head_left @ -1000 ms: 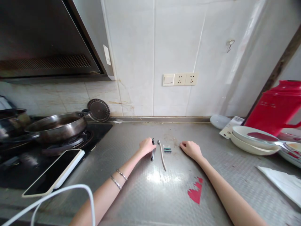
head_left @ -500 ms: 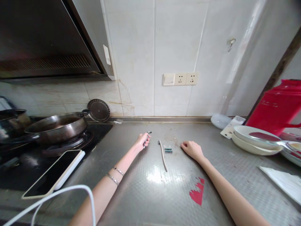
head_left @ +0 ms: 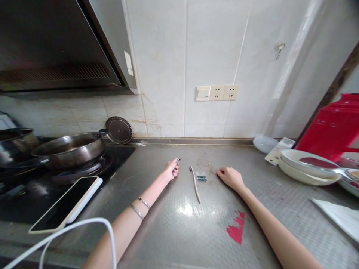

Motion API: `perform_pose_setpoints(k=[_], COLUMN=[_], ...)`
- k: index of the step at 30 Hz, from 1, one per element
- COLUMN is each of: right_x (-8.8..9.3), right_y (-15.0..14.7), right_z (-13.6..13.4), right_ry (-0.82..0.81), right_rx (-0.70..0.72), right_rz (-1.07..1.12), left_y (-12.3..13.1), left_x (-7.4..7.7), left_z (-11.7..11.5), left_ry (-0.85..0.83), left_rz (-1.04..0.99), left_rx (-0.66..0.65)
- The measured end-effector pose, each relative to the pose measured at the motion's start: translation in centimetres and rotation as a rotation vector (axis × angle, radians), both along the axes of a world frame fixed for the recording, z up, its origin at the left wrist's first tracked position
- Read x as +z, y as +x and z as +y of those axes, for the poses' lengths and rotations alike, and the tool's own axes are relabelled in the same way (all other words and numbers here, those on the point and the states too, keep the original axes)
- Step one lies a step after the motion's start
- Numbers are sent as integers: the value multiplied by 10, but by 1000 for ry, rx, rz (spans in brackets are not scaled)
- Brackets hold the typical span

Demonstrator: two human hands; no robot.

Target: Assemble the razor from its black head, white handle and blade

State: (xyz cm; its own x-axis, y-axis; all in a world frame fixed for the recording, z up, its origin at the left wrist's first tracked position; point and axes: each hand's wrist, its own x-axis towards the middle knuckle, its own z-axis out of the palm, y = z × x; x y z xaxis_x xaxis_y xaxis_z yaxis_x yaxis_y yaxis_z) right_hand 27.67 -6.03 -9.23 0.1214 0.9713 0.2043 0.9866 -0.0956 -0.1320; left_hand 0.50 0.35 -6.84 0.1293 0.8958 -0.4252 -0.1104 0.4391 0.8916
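Observation:
My left hand [head_left: 171, 169] is closed around a small dark and silver object [head_left: 178, 159], whose end pokes out past the fingers; its kind is hidden by the grip. Above the counter's right half, my right hand [head_left: 230, 178] rests as a loose fist, with nothing visible in it. Between the hands lies a thin pale stick with a dark tip [head_left: 195, 186]. Just right of it are small dark-green strips [head_left: 201, 178], apparently in clear wrapping, nearer to my right hand. Neither hand touches these.
A phone [head_left: 63, 205] and white cable [head_left: 92, 221] lie at left, by a stove with a steel pan [head_left: 71, 151]. Red scraps [head_left: 236, 229] lie on the metal counter [head_left: 168, 231]. Stacked bowls [head_left: 305, 172], a red thermos [head_left: 331, 127] and white paper [head_left: 339, 216] are at right.
The view has shifted slightly. My left hand has turned a little, with the small object still in it. My right hand and the things on the counter stay put.

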Motion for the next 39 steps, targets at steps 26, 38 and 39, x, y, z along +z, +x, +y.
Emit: perform_pose_setpoints(k=[26,38,39], right_x=[11,83,82], right_y=[-4,-97,-100], right_z=[4,24,24], right_ry=[83,-35,-52], right_rx=[26,512,519], right_rz=[224,1073,1098], left_y=[6,13,12], left_x=[8,11,11], left_z=[-6,-18,-18], left_ry=[375,822,832], left_rz=[-117,196,200], left_rx=[-118,-236,-234])
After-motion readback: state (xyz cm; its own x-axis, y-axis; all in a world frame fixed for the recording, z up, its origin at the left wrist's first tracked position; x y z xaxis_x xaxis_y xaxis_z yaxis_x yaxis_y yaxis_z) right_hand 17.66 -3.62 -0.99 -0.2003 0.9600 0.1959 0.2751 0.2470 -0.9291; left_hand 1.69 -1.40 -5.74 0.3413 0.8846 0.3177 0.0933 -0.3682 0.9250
